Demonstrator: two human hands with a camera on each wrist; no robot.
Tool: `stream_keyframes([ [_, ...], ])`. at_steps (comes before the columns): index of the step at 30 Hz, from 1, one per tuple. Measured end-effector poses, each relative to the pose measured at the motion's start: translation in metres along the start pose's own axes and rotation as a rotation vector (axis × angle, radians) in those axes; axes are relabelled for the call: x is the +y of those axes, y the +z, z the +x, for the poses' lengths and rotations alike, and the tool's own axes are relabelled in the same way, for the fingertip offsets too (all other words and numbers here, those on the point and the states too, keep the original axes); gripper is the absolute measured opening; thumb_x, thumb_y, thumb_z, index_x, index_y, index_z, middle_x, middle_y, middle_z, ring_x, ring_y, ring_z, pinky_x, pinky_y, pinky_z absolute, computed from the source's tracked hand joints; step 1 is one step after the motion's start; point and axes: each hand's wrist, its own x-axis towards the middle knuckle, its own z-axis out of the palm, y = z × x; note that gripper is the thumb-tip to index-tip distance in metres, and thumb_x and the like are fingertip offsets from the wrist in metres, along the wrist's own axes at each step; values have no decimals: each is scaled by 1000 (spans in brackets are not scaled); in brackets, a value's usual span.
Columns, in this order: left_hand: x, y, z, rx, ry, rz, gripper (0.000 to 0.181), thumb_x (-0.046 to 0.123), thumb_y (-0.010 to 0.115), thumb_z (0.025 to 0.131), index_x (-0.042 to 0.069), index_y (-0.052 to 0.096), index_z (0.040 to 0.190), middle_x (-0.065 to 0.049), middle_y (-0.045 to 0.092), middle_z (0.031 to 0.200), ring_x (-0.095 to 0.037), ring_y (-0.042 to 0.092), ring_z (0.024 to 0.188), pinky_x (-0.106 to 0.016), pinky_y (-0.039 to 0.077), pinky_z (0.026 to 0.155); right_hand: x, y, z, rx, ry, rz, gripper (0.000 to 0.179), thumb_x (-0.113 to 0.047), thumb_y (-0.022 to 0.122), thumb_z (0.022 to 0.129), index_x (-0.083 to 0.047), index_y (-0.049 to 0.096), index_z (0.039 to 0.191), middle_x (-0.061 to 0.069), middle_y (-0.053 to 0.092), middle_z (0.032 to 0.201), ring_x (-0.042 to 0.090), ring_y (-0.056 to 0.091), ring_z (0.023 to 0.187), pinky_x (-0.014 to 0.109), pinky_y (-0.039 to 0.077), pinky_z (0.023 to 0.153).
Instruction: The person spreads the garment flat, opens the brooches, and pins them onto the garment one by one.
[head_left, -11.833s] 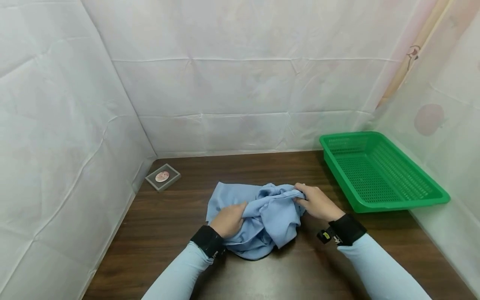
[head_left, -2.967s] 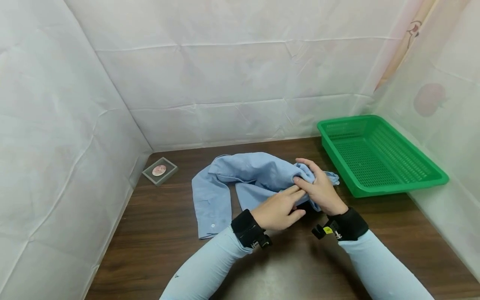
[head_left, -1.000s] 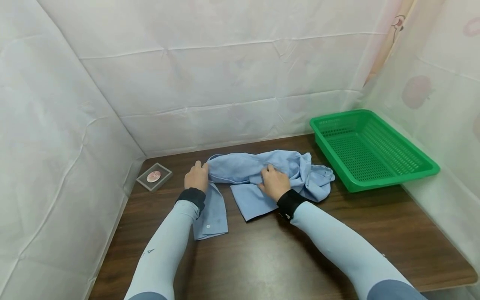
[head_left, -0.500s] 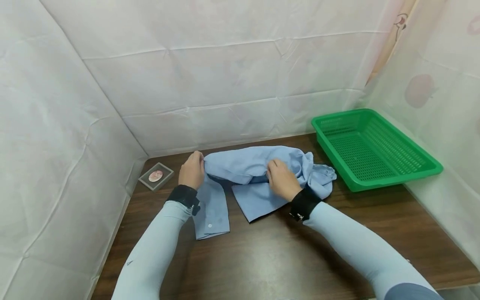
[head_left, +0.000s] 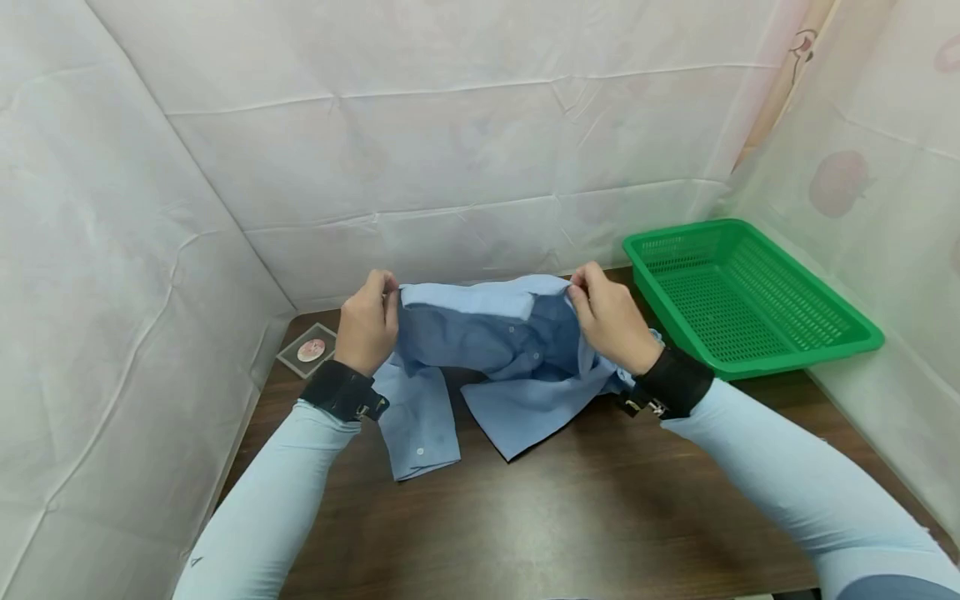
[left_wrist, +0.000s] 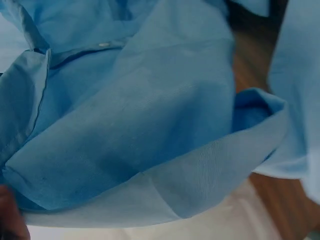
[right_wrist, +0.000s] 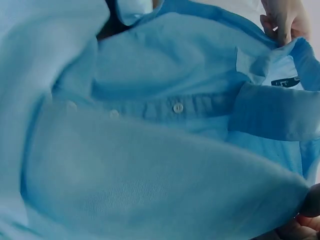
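Blue shirt (head_left: 465, 337) has been raised by its collar (head_left: 465, 300) between both hands, having lain lower half a second ago; its button row is thereby exposed, and the collar seems straightened for handling. One side is pinched by the left hand (head_left: 366, 325), the other by the right hand (head_left: 611, 318). A sleeve (head_left: 426, 421) is left lying below the left hand. Outward of the left hand, a grey tray (head_left: 318, 333) is partly hidden; outward of the right, room is limited by a green basket (head_left: 802, 363).
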Motion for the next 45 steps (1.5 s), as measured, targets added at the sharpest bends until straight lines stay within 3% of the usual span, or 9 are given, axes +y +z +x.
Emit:
stream_keyframes([
  [6, 21, -30, 16, 48, 79, -6, 9, 8, 50, 99, 0, 54, 101, -15, 63, 88, -28, 64, 76, -41, 51, 64, -9, -28, 13, 6, -29, -5, 8, -8, 45, 102, -1, 49, 100, 5, 48, 73, 15, 39, 58, 31, 31, 56],
  [12, 34, -53, 27, 140, 164, -21, 11, 5, 52, 96, -3, 58, 101, -16, 62, 84, -25, 58, 67, -38, 47, 58, -21, -55, 25, -51, -17, 33, 16, -14, 38, 105, -2, 47, 108, 6, 42, 72, 17, 36, 58, 30, 29, 58],
  [16, 39, -62, 30, 172, 246, -29, 22, 2, 51, 89, -6, 60, 107, -18, 62, 87, -25, 57, 68, -36, 46, 57, -26, -64, 28, -65, 10, 84, 23, -20, 36, 106, -3, 49, 115, 8, 52, 79, 17, 44, 66, 29, 32, 61],
  [20, 41, -65, 28, 170, 281, -28, 23, 0, 53, 87, -6, 62, 108, -18, 62, 90, -25, 57, 70, -36, 46, 56, -25, -66, 25, -113, -23, 130, 24, -21, 53, 100, -6, 49, 118, 6, 59, 91, 15, 49, 71, 27, 36, 62],
  [24, 38, -64, 24, 157, 263, -12, 16, 0, 54, 91, -5, 64, 102, -18, 62, 90, -27, 58, 75, -37, 47, 61, -20, -66, 18, -160, -109, 118, 30, -11, 68, 90, -8, 52, 115, 1, 57, 93, 11, 49, 70, 24, 37, 62],
  [29, 27, -64, 14, 124, 209, 32, 15, 0, 51, 93, -3, 65, 99, -17, 64, 91, -30, 57, 81, -40, 46, 69, -9, -68, 10, -184, -141, 59, 26, 7, 58, 88, -7, 58, 111, 1, 58, 97, 12, 49, 78, 25, 36, 67],
  [35, 12, -56, -9, 62, 130, 78, 11, 3, 57, 94, -2, 66, 99, -16, 66, 90, -31, 54, 86, -42, 45, 72, 12, -70, -2, -224, 0, -8, 31, 13, 48, 86, -8, 64, 104, 4, 63, 99, 18, 58, 87, 33, 41, 72],
  [39, 2, -41, -32, -52, 104, 74, 9, 3, 61, 93, 0, 65, 100, -14, 66, 93, -29, 60, 89, -41, 50, 75, 33, -62, -15, -244, 99, -50, 30, 12, 49, 86, -8, 65, 102, 7, 65, 99, 23, 60, 88, 40, 44, 75],
  [45, -15, -5, -76, -199, 41, 19, 8, 4, 62, 92, 4, 63, 100, -10, 65, 94, -24, 63, 87, -38, 53, 73, 65, -39, -46, -256, 185, -123, 30, 13, 52, 83, -4, 66, 103, 13, 66, 99, 26, 59, 79, 41, 45, 70],
])
